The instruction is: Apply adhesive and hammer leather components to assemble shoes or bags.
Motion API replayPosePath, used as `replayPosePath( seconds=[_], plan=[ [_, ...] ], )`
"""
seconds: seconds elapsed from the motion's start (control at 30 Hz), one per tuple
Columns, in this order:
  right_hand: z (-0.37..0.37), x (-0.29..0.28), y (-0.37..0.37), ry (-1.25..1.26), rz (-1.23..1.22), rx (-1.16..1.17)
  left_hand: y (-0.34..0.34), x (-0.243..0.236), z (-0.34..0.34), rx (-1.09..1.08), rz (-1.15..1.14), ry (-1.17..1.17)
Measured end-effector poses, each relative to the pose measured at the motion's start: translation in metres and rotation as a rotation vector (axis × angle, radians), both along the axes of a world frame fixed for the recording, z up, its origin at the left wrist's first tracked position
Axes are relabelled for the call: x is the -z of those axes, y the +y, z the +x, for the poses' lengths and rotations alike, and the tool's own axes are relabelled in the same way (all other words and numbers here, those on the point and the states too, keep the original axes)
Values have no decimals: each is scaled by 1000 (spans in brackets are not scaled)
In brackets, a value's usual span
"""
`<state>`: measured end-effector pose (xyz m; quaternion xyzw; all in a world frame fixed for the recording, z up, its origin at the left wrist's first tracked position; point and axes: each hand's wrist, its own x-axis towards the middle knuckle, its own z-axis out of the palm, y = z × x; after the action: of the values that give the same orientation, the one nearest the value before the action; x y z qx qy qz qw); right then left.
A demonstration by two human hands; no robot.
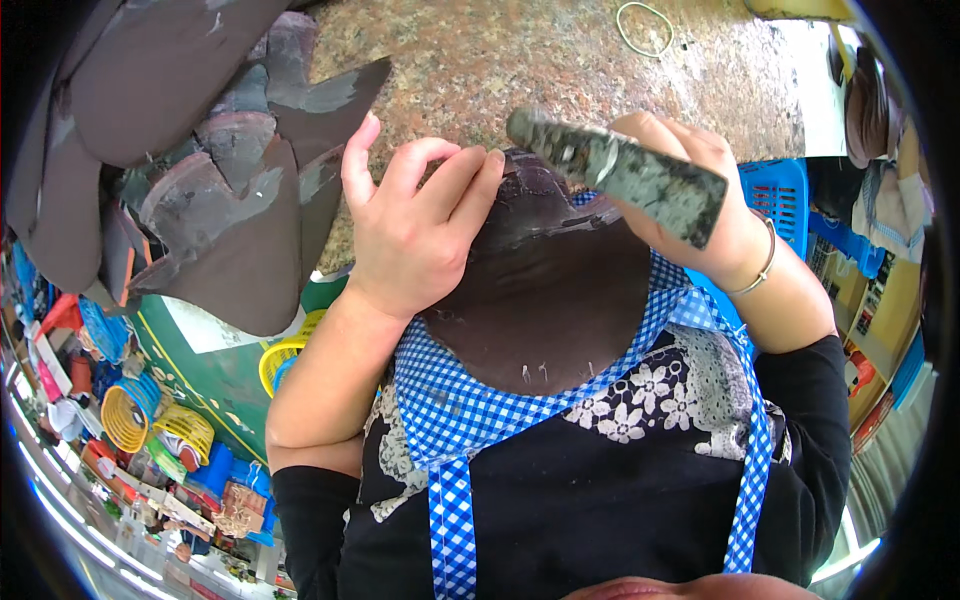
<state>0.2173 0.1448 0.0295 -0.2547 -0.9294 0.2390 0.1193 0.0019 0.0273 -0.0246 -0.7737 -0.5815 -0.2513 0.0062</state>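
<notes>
A dark brown leather shoe upper piece (560, 300) with a rounded lower edge lies in front of my chest, against the checked apron (440, 410). My left hand (415, 215) is closed at its upper left edge, thumb and fingertips pinched together there. My right hand (710, 190) grips a hammer (650, 180) above the piece's upper right part. The hammer's head is grey and stained, broad at one end and narrower at the other; its handle is hidden. Pale thread ends stick out near the piece's lower edge.
Several similar brown pieces (235, 250) are heaped on the left of the speckled stone worktop (450, 60). A rubber band (645, 28) lies at the far side. A blue plastic basket (778, 200) stands at the right; yellow baskets (185, 430) sit lower left.
</notes>
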Motion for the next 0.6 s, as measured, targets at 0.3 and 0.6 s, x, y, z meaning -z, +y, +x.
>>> replayPosePath(
  seconds=[0.3, 0.6],
  plan=[
    [-5, 1, 3, -27, 12, -52, -3, 3, -3, -62, -4, -76],
    [-9, 0, -10, -47, 80, -126, -9, 2, 5, -157, -38, -177]
  ],
)
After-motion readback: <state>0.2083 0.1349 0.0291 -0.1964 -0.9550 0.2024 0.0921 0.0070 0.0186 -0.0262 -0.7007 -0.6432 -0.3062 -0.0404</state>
